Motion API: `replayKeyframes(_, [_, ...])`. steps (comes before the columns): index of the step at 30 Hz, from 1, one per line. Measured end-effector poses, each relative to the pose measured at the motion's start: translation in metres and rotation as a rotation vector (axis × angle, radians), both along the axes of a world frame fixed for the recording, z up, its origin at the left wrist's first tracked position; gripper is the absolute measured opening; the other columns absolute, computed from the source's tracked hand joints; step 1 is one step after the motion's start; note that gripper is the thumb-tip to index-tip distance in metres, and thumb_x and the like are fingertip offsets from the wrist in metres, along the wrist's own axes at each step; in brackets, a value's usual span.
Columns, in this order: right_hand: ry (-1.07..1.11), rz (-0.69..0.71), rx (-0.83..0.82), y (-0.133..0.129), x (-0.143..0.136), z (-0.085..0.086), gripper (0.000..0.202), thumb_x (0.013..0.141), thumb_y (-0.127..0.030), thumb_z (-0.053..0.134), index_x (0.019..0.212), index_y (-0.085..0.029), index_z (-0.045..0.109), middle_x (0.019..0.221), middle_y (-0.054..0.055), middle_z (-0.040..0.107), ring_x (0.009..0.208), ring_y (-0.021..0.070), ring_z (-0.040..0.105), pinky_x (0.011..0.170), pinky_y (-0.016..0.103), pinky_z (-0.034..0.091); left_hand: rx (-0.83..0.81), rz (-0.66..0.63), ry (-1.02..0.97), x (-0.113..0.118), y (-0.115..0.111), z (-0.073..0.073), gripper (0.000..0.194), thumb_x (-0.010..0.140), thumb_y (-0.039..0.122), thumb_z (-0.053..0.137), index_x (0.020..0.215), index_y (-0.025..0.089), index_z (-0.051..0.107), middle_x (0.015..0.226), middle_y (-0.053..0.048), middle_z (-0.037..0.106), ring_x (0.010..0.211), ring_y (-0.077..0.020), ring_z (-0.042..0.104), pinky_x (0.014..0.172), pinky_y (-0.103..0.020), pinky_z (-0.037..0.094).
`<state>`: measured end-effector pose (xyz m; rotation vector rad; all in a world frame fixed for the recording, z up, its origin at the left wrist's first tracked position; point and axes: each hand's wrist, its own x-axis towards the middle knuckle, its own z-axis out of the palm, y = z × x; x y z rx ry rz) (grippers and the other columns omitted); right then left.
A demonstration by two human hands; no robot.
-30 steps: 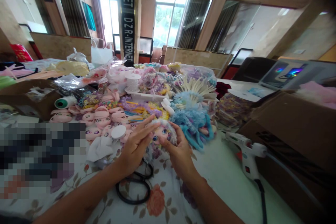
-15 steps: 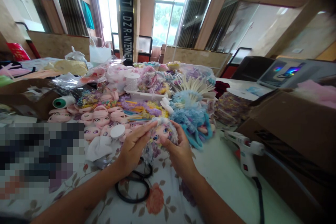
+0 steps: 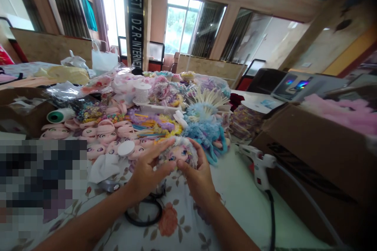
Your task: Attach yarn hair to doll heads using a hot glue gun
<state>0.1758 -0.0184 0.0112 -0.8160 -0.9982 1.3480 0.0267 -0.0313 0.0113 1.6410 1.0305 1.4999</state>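
A small doll head (image 3: 179, 153) with a painted face and fluffy pale multicoloured hair is held between both hands, its face turned up toward me. My left hand (image 3: 149, 168) wraps its left side, thumb at the lower edge of the face. On the right side, my right hand (image 3: 198, 170) curls round the hair, its thumb near the chin. Black-handled scissors (image 3: 144, 212) lie below on the flowered cloth (image 3: 118, 223), partly hidden by my left hand and forearm. Left of the hands are several pink doll faces (image 3: 107, 135) and a white round disc (image 3: 126, 148).
A white glue gun (image 3: 259, 164) with a cable lies at the right beside a large cardboard box (image 3: 318, 164). Blue fluffy yarn (image 3: 200, 129) and a white spool (image 3: 142, 93) are behind the hands. Another box (image 3: 20, 106) stands at the left.
The view has shifted and tilted to the right. My left thumb has come down onto the lower edge of the doll head, which has tilted a little in my hands.
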Motion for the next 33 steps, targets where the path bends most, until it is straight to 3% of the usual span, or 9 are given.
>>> replayKeyframes(3, [0.011, -0.030, 0.010, -0.004, 0.001, -0.005, 0.069, 0.060, -0.028, 0.083, 0.121, -0.030, 0.051, 0.107, 0.002, 0.067, 0.097, 0.0213, 0.065, 0.088, 0.038, 0.052, -0.002, -0.016, 0.048, 0.003, -0.001, -0.004, 0.053, 0.076, 0.031, 0.072, 0.127, 0.029, 0.058, 0.136, -0.004, 0.057, 0.128, -0.0254, 0.049, 0.108, -0.041, 0.042])
replayKeyframes(11, [-0.052, -0.059, 0.001, -0.008, 0.012, -0.016, 0.073, 0.057, -0.028, 0.083, 0.124, -0.032, 0.055, 0.106, 0.002, 0.067, 0.100, 0.0260, 0.065, 0.084, 0.040, 0.055, 0.026, -0.084, 0.060, 0.003, 0.002, -0.002, 0.044, 0.075, 0.032, 0.073, 0.117, 0.025, 0.066, 0.122, -0.006, 0.067, 0.116, -0.0246, 0.060, 0.102, -0.039, 0.047])
replayKeyframes(18, [-0.086, -0.041, -0.077, -0.019, 0.019, -0.010, 0.076, 0.058, -0.028, 0.083, 0.127, -0.029, 0.052, 0.117, 0.005, 0.065, 0.103, 0.0254, 0.063, 0.085, 0.038, 0.054, -0.006, -0.082, 0.103, 0.007, 0.000, -0.002, 0.040, 0.074, 0.026, 0.073, 0.114, 0.024, 0.068, 0.119, -0.005, 0.068, 0.113, -0.0241, 0.062, 0.100, -0.038, 0.049])
replayKeyframes(20, [-0.210, -0.141, -0.063, -0.022, 0.033, -0.009, 0.074, 0.060, -0.034, 0.082, 0.127, -0.026, 0.052, 0.119, 0.008, 0.064, 0.104, 0.0267, 0.063, 0.083, 0.038, 0.054, -0.020, -0.044, 0.119, 0.007, 0.000, -0.003, 0.040, 0.075, 0.025, 0.071, 0.114, 0.025, 0.068, 0.119, -0.004, 0.068, 0.112, -0.0244, 0.063, 0.098, -0.038, 0.051])
replayKeyframes(22, [-0.376, -0.343, -0.037, -0.026, 0.058, -0.012, 0.070, 0.065, -0.042, 0.076, 0.128, -0.023, 0.051, 0.116, 0.011, 0.065, 0.100, 0.0279, 0.064, 0.083, 0.041, 0.053, 0.016, 0.012, 0.151, 0.005, 0.002, -0.003, 0.038, 0.076, 0.023, 0.069, 0.115, 0.026, 0.067, 0.119, -0.004, 0.068, 0.111, -0.0236, 0.063, 0.096, -0.037, 0.052])
replayKeyframes(25, [-0.825, -0.858, -0.004, -0.034, 0.109, -0.023, 0.060, 0.075, -0.047, 0.062, 0.125, -0.015, 0.055, 0.122, 0.017, 0.062, 0.107, 0.0329, 0.060, 0.095, 0.049, 0.043, 0.113, 0.068, 0.218, 0.000, 0.006, -0.002, 0.037, 0.078, 0.022, 0.066, 0.115, 0.027, 0.067, 0.118, -0.003, 0.069, 0.110, -0.0225, 0.064, 0.096, -0.036, 0.052])
replayKeyframes(27, [-1.128, -1.063, -0.023, -0.036, 0.143, -0.030, 0.061, 0.077, -0.045, 0.055, 0.126, -0.007, 0.055, 0.124, 0.023, 0.059, 0.117, 0.0386, 0.054, 0.100, 0.052, 0.037, 0.165, 0.080, 0.263, -0.003, 0.008, -0.001, 0.038, 0.079, 0.021, 0.065, 0.117, 0.027, 0.066, 0.117, -0.003, 0.069, 0.109, -0.0224, 0.064, 0.097, -0.037, 0.051])
replayKeyframes(29, [-1.288, -1.019, -0.103, -0.033, 0.171, -0.034, 0.068, 0.077, -0.046, 0.052, 0.130, -0.004, 0.049, 0.124, 0.026, 0.059, 0.117, 0.0411, 0.054, 0.096, 0.053, 0.040, 0.198, 0.087, 0.297, -0.005, 0.009, 0.000, 0.038, 0.081, 0.022, 0.064, 0.118, 0.028, 0.065, 0.118, -0.003, 0.069, 0.110, -0.0228, 0.064, 0.098, -0.037, 0.050])
replayKeyframes(33, [-1.500, -0.777, -0.306, -0.008, 0.204, -0.034, 0.059, 0.073, -0.051, 0.051, 0.114, -0.009, 0.062, 0.091, 0.021, 0.071, 0.084, 0.0395, 0.065, 0.074, 0.048, 0.048, 0.209, 0.088, 0.325, -0.008, 0.011, 0.000, 0.035, 0.082, 0.025, 0.062, 0.117, 0.027, 0.066, 0.117, -0.004, 0.069, 0.111, -0.0232, 0.063, 0.098, -0.037, 0.050])
